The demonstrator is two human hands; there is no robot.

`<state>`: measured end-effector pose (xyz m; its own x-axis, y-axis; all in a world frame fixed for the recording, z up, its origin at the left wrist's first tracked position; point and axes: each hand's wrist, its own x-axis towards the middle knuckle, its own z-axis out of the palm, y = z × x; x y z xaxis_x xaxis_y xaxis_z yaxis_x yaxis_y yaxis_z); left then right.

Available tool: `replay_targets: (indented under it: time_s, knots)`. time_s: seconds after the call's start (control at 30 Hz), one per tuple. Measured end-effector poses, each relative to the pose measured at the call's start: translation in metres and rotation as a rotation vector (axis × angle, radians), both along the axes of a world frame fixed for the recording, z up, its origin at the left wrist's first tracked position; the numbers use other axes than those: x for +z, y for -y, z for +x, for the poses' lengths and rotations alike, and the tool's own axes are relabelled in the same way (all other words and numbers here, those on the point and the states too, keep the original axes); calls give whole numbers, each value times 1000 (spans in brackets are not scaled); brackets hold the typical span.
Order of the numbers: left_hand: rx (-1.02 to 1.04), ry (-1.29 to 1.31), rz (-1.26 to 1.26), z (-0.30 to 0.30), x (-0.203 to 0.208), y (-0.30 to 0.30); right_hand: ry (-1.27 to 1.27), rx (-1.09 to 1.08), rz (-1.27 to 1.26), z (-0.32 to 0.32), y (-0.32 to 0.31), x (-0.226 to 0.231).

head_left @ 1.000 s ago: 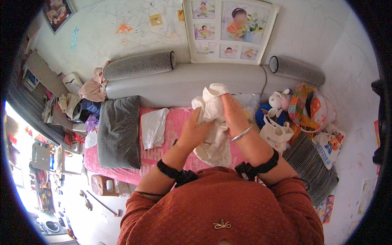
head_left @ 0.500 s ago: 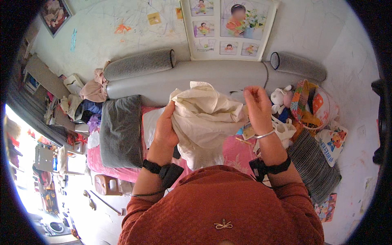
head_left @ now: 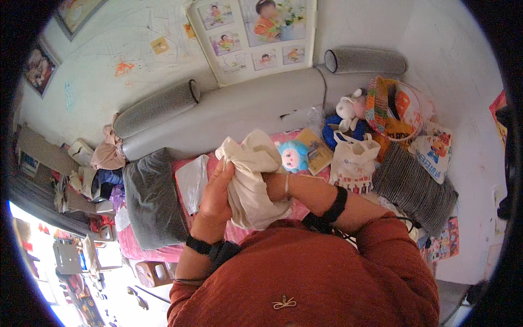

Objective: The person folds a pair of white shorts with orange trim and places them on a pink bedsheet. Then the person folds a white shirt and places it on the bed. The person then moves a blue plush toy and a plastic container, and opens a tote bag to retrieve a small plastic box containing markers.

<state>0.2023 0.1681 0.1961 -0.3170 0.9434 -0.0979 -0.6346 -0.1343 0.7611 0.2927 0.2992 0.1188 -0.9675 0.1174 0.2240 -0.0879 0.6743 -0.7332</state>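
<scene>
A crumpled cream cloth (head_left: 248, 191) hangs in folds in front of my chest, above the pink bed cover. Whether it is a garment or a cloth bag, I cannot tell. My left hand (head_left: 217, 193) grips its left edge, the thumb and fingers pinched on the fabric near the top. On the other side my right hand (head_left: 275, 186) reaches into or behind the folds as far as the wrist, where a bracelet shows; its fingers are hidden. Just past the cloth lies a blue plush toy (head_left: 293, 156) with a pink face, beside a tan book-like item (head_left: 316, 151).
A dark grey pillow (head_left: 154, 199) and a white folded item (head_left: 192, 184) lie to the left. Rightward are a white carrier bag (head_left: 353, 163), a white plush toy (head_left: 345, 110), a colourful basket (head_left: 377, 103) and a striped cushion (head_left: 417, 188). Grey bolsters (head_left: 158, 109) top the headboard (head_left: 245, 109).
My right hand, raised and apart from the cloth before, has swung left and down into or behind it. The cloth has shifted left and bunched, uncovering the blue toy. My view has turned.
</scene>
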Motion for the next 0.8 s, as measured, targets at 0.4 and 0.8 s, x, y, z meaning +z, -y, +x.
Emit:
replay_targets:
  time_s: [0.4, 0.8]
  knots:
    - [-61, 150, -55, -20, -16, 4, -118, 76, -361, 0, -7, 8]
    - [462, 210, -35, -167, -77, 77, -579, -72, -1564, 127, -139, 105]
